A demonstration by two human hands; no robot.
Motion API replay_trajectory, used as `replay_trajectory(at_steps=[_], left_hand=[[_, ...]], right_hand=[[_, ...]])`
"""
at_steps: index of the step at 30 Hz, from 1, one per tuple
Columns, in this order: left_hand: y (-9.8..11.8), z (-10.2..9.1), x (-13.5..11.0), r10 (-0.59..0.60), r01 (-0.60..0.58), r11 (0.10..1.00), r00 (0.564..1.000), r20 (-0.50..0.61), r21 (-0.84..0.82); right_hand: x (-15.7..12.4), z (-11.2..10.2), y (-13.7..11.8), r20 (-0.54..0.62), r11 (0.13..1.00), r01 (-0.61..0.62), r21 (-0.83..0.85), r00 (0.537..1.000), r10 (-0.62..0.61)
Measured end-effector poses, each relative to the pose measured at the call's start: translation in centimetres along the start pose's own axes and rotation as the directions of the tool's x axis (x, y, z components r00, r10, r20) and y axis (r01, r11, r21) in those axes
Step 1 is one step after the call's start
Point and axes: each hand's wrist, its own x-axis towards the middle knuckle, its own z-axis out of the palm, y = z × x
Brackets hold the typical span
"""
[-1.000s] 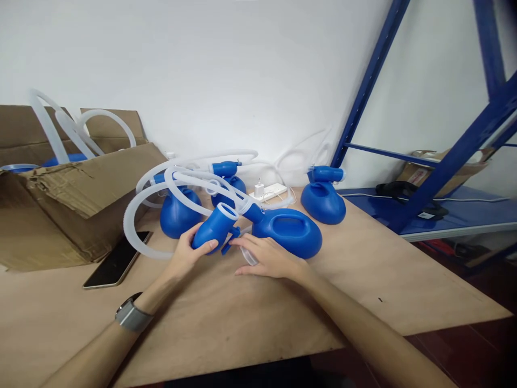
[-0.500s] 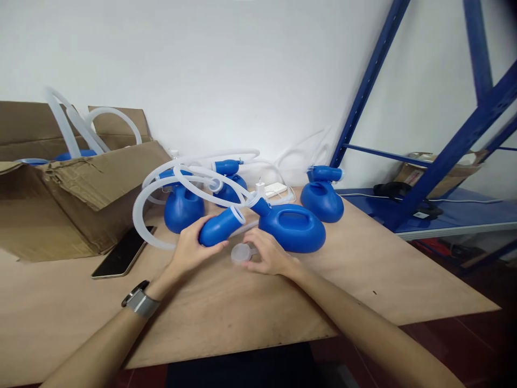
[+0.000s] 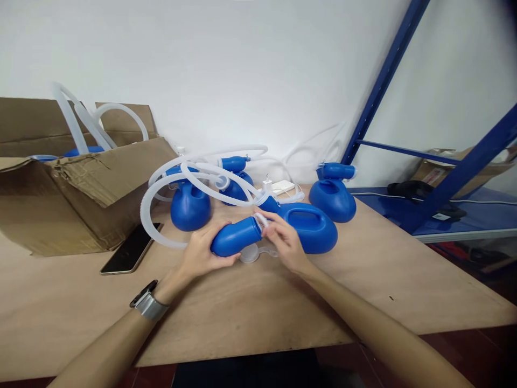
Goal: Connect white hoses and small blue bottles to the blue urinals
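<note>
My left hand [image 3: 208,250] is wrapped round a short, bent blue plastic tube [image 3: 234,238], its mouth facing right. At that mouth, the fingers of my right hand [image 3: 286,242] pinch a white ring [image 3: 262,219], which sits tilted away from the blue rim. A translucent round cap [image 3: 249,254] with a thin strap lies on the table under the tube, close to both hands. Just behind my right hand is a blue plastic bottle [image 3: 325,243] with a built-in handle. A translucent corrugated hose [image 3: 146,215] loops leftward from its neck.
More blue bottles stand at the back, one on the left [image 3: 190,210] and one on the right [image 3: 333,205]. On the left are an open cardboard box [image 3: 76,215] with hoses inside and a black phone [image 3: 131,250]. A blue metal shelf [image 3: 444,215] stands right.
My right hand has left the translucent cap and moved up to the tube's mouth. The white ring, earlier seated on the rim, is now tilted off it. The whole view has shifted slightly.
</note>
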Motion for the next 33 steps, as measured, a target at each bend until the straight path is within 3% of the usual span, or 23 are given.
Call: replay_trajectory(at_steps=[2, 4, 6, 11, 13, 15, 17, 19, 21, 26, 30, 33], left_hand=[[-0.1, -0.2, 0.0, -0.018, 0.018, 1.000, 1.000, 0.024, -0.012], [-0.3, -0.2, -0.2, -0.046, 0.046, 0.999, 0.998, 0.046, 0.003], [-0.4, -0.1, -0.3, -0.066, 0.064, 0.998, 0.996, 0.059, 0.025], [-0.6, 0.4, -0.4, -0.180, 0.177, 0.979, 0.983, 0.022, 0.100], [-0.7, 0.4, -0.3, -0.251, 0.256, 0.956, 0.967, -0.052, 0.141], [-0.8, 0.4, -0.2, -0.271, 0.286, 0.943, 0.957, -0.107, 0.168], [-1.0, 0.4, -0.3, -0.246, 0.262, 0.946, 0.964, -0.106, 0.190], [-1.0, 0.5, -0.4, -0.207, 0.216, 0.950, 0.976, -0.061, 0.224], [-1.0, 0.7, -0.6, -0.178, 0.172, 0.947, 0.984, -0.004, 0.272], [-0.8, 1.2, -0.9, -0.132, 0.097, 0.933, 0.988, 0.079, 0.347], [-0.8, 1.4, -0.9, -0.103, 0.039, 0.925, 0.984, 0.148, 0.378], [-0.7, 1.7, -0.9, -0.138, 0.045, 0.929, 0.963, 0.230, 0.368]], right_hand=[[0.3, -0.6, -0.2, -0.048, 0.999, -0.029, 0.029, 0.998, 0.030], [0.5, -1.2, -0.5, -0.014, 1.000, 0.020, -0.002, 1.000, -0.020], [0.8, -1.5, -0.6, 0.030, 0.991, 0.108, -0.082, 0.994, -0.106], [0.6, -1.3, 0.7, -0.099, 0.923, 0.151, -0.354, 0.975, -0.197], [0.1, -1.0, 1.8, 0.019, 0.855, 0.213, -0.473, 0.973, -0.232], [-0.4, -0.5, 2.9, 0.226, 0.767, 0.318, -0.558, 0.947, -0.229], [-0.9, 0.1, 3.5, 0.373, 0.700, 0.374, -0.608, 0.913, -0.164], [-1.1, 0.5, 3.7, 0.415, 0.671, 0.366, -0.645, 0.905, -0.093], [-1.1, 0.6, 3.3, 0.403, 0.659, 0.356, -0.662, 0.911, -0.087], [-0.1, -0.8, 1.9, 0.299, 0.610, 0.411, -0.678, 0.912, -0.282], [1.2, -2.6, 1.6, 0.082, 0.503, 0.243, -0.829, 0.944, -0.320], [2.2, -3.9, 2.0, 0.010, 0.420, 0.094, -0.902, 0.980, -0.197]])
